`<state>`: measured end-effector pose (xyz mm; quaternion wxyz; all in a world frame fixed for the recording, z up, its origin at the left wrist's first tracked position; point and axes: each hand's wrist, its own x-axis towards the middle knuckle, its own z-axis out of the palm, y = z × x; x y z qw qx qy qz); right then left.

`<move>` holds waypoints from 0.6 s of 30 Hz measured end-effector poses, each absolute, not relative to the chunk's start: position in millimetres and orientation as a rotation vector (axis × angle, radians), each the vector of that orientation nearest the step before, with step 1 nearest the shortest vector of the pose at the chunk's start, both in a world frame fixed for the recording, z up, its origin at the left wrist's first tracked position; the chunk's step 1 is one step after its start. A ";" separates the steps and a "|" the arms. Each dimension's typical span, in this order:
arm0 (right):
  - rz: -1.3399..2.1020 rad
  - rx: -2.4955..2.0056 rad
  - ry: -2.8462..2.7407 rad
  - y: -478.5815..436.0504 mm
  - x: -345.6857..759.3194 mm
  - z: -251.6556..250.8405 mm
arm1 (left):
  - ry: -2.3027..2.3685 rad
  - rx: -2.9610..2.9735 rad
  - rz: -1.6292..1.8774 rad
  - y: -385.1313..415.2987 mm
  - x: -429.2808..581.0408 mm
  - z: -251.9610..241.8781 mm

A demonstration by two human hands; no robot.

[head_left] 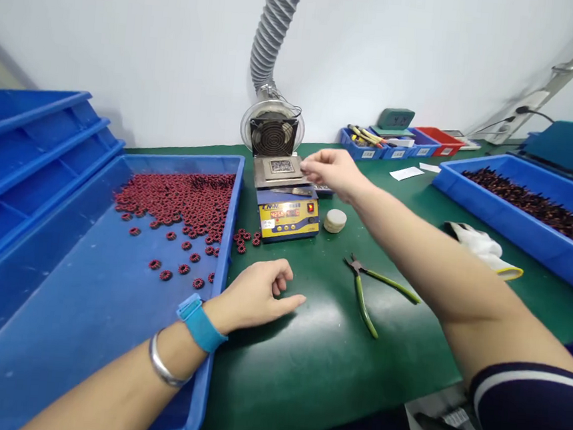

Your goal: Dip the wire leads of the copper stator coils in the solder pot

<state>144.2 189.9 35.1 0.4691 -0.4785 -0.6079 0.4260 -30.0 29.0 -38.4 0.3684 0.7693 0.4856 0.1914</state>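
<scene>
My right hand [333,171] reaches to the right edge of a small solder pot [288,220] with a yellow front and lit red digits. Its fingers are pinched together there; what they hold, if anything, I cannot make out. My left hand [259,293] is over the table beside the tray's right wall, thumb stretched out and fingers loosely curled, holding nothing. In the large blue tray [81,317] lie many red-and-black ring-shaped coils [177,202]. Several more coils [243,239] lie on the table between the tray and the pot.
Green-handled cutters [367,292] lie opened on the green table, near a round pale tin [335,220]. A fume duct [275,33] stands behind the pot. To the right are a white glove [481,249], a blue tray [528,209] of dark parts and small bins [367,154].
</scene>
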 end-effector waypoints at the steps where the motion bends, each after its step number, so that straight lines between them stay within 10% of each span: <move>1: 0.960 -1.236 -1.544 205.5 139.2 41.3 | 1.252 1.985 0.462 29.9 -30.7 -40.0; 18: 0.246 -1.577 -2.017 284.8 109.6 34.7 | 1.246 2.014 0.241 34.4 -32.5 -42.6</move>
